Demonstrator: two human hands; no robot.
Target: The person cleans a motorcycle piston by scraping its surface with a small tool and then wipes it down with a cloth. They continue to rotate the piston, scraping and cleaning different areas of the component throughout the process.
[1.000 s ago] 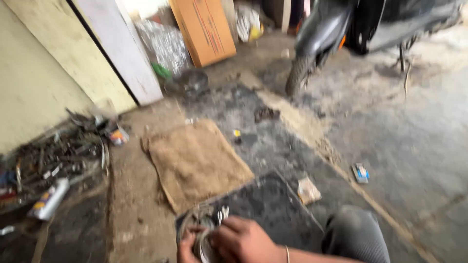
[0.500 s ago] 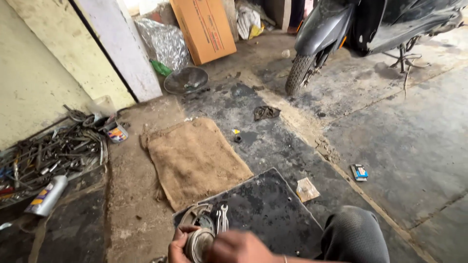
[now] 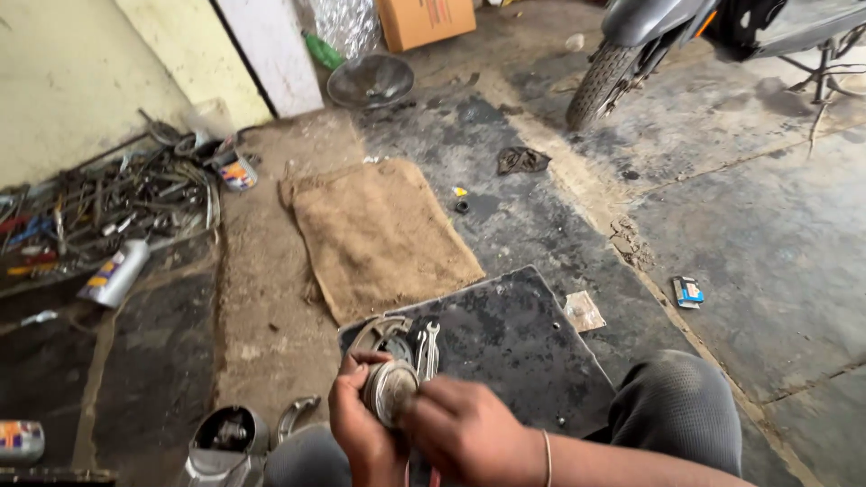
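Both hands clenched around a round metal part point(image 3: 390, 390), left hand point(image 3: 359, 431), right hand point(image 3: 469, 431), part mostly hidden by fingers, flat face toward the camera

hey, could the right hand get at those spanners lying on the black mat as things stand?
Probably yes. The spanners lie uncovered on the black mat, just beyond the right hand. But that hand and the left hand are both gripping the round metal part, so it would have to let go.

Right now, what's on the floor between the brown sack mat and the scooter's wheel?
In the head view, between the burlap mat and the scooter wheel lie a crumpled dark rag and, nearer the mat, a small dark ring on stained concrete.
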